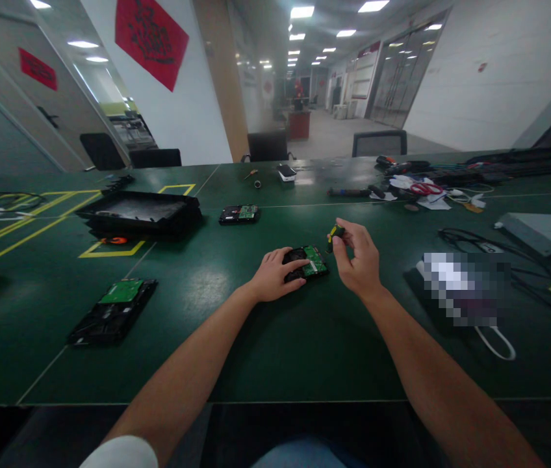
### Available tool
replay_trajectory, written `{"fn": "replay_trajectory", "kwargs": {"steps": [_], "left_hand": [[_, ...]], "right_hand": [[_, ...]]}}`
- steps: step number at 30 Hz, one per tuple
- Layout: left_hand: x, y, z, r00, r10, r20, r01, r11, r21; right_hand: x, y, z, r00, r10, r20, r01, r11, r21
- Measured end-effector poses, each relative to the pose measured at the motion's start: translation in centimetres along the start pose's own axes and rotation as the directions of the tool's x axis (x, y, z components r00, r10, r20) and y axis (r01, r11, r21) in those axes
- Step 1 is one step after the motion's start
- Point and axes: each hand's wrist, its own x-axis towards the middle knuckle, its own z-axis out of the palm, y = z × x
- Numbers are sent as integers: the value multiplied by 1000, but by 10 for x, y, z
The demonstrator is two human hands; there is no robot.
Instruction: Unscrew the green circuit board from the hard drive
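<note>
Green worktop (236, 344) carries the drive (318, 265), which lies flat with its board (312, 252) facing up. The left hand (273, 276) rests over the drive's left part, fingers spread, index finger reaching onto the board; from where I stand, I cannot tell whether thumb and fingers pinch the edges or only press down. The right hand (359, 260) grasps a tool (336, 232) between thumb and fingers, raised just beside the drive's right end and seemingly clear of it. The tool, yellow and dark, appears to be a short driver; its tip is too small to make out.

Judged from this pose, the step is tool work on the board side. For a good result:

1. Brace the drive by its casing with the left hand. Press evenly, and avoid loading the board's parts.
2. Withdraw the index finger from the tool's path before contact.
3. Set the tool upright and seat its tip fully before turning. A slanted tip would probably slip and could scratch the board.
4. Apply light downward force; the glossy worktop may let the drive spin if the brace is weak.
</note>
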Motion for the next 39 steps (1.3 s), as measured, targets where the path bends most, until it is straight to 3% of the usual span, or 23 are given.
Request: {"fn": "replay_trajectory", "kwargs": {"steps": [4, 12, 18, 26, 34, 39], "left_hand": [[0, -1, 2, 1000, -5, -2, 5, 1000, 7], [0, -1, 1, 1000, 2, 0, -2, 1000, -3], [0, 0, 0, 1000, 3, -6, -3, 1000, -14], [-1, 0, -1, 1000, 1, -2, -1, 1000, -26], [0, 1, -1, 1000, -8, 3, 8, 1000, -19], [0, 1, -2, 1000, -7, 8, 7, 1000, -8]], "right_hand": [[-2, 3, 2, 999, 33, 37, -35, 998, 50], [2, -5, -1, 999, -51, -15, 50, 997, -63], [2, -6, -3, 999, -50, 15, 50, 997, -52], [1, -3, -1, 1000, -5, -14, 5, 1000, -21], [-3, 0, 5, 997, 62, 48, -67, 992, 107], [-1, 0, 2, 1000, 0, 6, 0, 1000, -11]]}}
